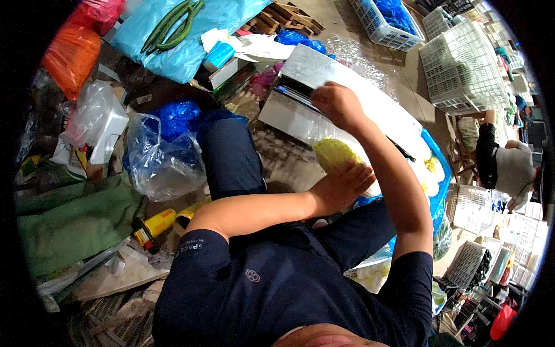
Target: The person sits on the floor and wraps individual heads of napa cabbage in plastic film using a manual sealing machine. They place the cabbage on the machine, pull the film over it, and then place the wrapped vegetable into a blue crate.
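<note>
A pale yellow-green napa cabbage (336, 154) lies in front of me, beside a long metal-topped box (347, 87). My left hand (344, 188) rests along its near side with the fingers together, gripping it. Above the box's near edge, my right hand (338, 105) is closed in a fist beside a dark slot (295, 94). Whatever the right fingers may hold is hidden. Something thin and shiny, like clear film, shows between the slot and the cabbage. More cabbages (430, 170) sit to the right in a blue plastic bag (436, 147).
Long green cucumbers (173, 26) lie on light blue plastic (133, 43) at far left. A clear bag (159, 162) and a yellow can (159, 221) are left of my knee. White crates (462, 66) stand at right, with another person (511, 168) beyond.
</note>
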Demonstrator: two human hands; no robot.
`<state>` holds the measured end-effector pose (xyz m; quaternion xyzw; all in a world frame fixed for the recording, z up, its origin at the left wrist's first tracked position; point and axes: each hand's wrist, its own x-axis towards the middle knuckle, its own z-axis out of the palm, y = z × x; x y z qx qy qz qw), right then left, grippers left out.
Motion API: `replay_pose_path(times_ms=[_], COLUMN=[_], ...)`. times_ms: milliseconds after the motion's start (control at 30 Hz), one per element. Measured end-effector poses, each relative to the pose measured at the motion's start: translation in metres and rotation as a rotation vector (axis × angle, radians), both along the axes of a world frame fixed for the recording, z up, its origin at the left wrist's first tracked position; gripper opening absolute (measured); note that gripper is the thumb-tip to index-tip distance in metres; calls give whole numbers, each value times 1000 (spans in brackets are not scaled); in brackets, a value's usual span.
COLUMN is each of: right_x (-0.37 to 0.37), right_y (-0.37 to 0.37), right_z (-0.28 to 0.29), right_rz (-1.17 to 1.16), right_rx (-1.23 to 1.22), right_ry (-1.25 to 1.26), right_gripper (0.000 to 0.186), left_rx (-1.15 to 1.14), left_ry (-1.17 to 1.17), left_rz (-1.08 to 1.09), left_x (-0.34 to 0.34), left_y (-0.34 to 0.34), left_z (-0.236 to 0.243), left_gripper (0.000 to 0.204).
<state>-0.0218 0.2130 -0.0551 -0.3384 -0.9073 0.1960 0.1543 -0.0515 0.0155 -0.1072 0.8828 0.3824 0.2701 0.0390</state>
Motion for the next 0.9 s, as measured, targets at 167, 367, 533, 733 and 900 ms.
replay_pose_path(times_ms=[167, 367, 533, 733, 900], right_x=[-76, -80, -96, -100, -42], right_y=[20, 23, 10, 27, 21], right_z=[-32, -45, -31, -43, -36], right_rz=[109, 176, 84, 119, 102], right_rx=[38, 133, 161, 124, 20], right_ry=[-123, -168, -64, -207, -277], right_gripper=[13, 14, 23, 19, 18], left_rx=[-78, -112, -20, 8, -18], left_ry=[-84, -139, -46, 140, 211], left_rz=[5, 7, 20, 8, 17], left_x=[1, 2, 5, -2, 0], left_y=[-1, -4, -5, -7, -9], left_z=[-1, -4, -12, -1, -6], left_gripper=[54, 55, 54, 58, 63])
